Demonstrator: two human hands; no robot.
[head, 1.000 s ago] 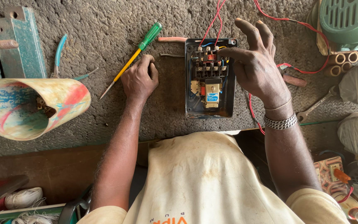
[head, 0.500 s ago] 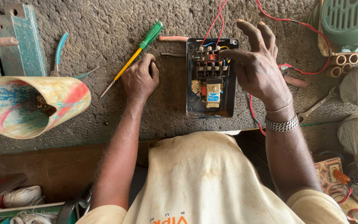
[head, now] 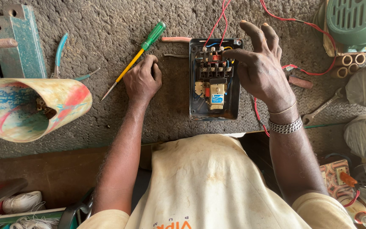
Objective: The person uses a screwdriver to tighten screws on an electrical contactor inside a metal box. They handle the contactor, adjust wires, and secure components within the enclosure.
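Observation:
A dark open electrical box (head: pixel 200 111) lies on the rough grey bench, with a terminal block, a small contactor and red wires (head: pixel 217 21) running out of its top. My right hand (head: pixel 261 70) hovers over the box's right side, fingers spread, its thumb reaching to the terminals. A metal bracelet is on that wrist. My left hand (head: pixel 142 80) rests on the bench left of the box, curled into a fist with nothing in it. Just above its knuckles lies a screwdriver (head: pixel 140 51) with a green handle and yellow shaft.
A colourful painted tube (head: pixel 30 108) lies at the left, with teal pliers (head: pixel 59 51) and a teal vise (head: pixel 22 38) behind it. A green motor cover (head: pixel 356 19), copper tubes (head: pixel 348 63), a wrench (head: pixel 323 108) and plastic bags crowd the right.
Hardly anything: my right hand's fingers have shifted slightly over the box. The left fist and the screwdriver stay where they were.

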